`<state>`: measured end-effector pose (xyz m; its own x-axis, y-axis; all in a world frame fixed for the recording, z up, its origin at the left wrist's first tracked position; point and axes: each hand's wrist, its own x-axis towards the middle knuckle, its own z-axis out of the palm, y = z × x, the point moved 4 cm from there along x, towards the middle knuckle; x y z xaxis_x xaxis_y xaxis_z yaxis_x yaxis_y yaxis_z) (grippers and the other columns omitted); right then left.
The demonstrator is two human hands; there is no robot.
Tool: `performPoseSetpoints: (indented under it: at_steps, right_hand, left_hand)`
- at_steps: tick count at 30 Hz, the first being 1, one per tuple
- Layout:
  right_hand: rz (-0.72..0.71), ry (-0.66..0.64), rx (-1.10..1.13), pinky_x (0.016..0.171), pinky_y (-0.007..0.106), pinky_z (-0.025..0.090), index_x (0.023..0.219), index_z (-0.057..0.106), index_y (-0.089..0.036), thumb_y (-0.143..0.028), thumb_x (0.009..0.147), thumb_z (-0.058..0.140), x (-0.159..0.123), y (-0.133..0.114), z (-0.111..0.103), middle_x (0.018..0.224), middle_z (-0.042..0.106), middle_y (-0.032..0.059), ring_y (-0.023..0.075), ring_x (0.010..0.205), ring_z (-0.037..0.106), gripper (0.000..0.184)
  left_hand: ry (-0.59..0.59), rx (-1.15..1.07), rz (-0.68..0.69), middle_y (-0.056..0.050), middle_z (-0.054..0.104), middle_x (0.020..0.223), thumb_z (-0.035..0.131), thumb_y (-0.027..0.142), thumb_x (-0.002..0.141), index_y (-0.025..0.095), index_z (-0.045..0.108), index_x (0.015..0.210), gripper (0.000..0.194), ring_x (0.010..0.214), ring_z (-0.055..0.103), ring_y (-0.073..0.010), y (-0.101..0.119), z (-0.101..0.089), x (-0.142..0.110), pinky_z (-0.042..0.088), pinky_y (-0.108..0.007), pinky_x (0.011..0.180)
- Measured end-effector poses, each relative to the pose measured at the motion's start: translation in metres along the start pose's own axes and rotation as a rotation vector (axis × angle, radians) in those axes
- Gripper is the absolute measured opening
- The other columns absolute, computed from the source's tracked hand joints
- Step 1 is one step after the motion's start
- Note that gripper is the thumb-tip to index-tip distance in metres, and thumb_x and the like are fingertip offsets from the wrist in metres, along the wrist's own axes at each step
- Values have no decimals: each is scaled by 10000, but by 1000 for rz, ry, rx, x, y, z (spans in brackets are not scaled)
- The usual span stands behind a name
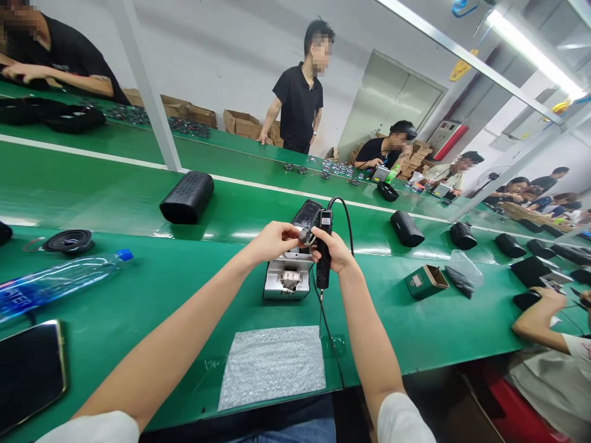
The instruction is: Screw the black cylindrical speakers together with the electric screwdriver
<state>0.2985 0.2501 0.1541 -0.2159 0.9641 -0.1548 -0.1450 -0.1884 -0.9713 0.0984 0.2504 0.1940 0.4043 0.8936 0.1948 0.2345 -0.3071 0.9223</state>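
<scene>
My left hand (272,243) pinched a small round metallic part (306,237) between thumb and fingertips. My right hand (339,252) was wrapped about a black handheld tool (324,271), its fingertips close against the same part; I could not tell whether they bore any of its weight. The part was raised above the green bench (175,277), over a grey metal device (277,280), and the tool stood nearly upright just beside it.

Findings on method: in my judgement, the hold called for a firm pinch at the rim, leaving the face unpressed, since a small smooth part could slip or turn. Both forearms were unsupported; resting the wrists would likely have steadied the work. The black cord (349,218) looped from the tool's top and a thin lead (330,341) ran down to the bench edge; both were best left slack and clear of the fingers. The silvery sheet (274,369) lay nearer to me and, I judged, offered a softer resting place.
</scene>
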Motion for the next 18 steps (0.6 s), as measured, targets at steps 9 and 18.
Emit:
performPoseSetpoints:
  at_steps: [9,18]
  right_hand:
    - [15,4,-4,566,208,534,1095,703,-137,-487,1129,722,-1,-1,2,869,664,-11,84,617,574,352]
    - [18,18,-55,529,195,504,1053,693,-137,-472,1142,704,-6,-7,5,837,655,-22,70,568,531,347]
  left_hand:
    - [61,33,34,-49,758,708,730,452,830,164,785,796,296,603,583,-158,-2,4,0,418,-271,571]
    - [114,299,37,-76,588,560,811,278,744,252,535,452,402,775,679,-302,-15,-10,1,500,-381,748]
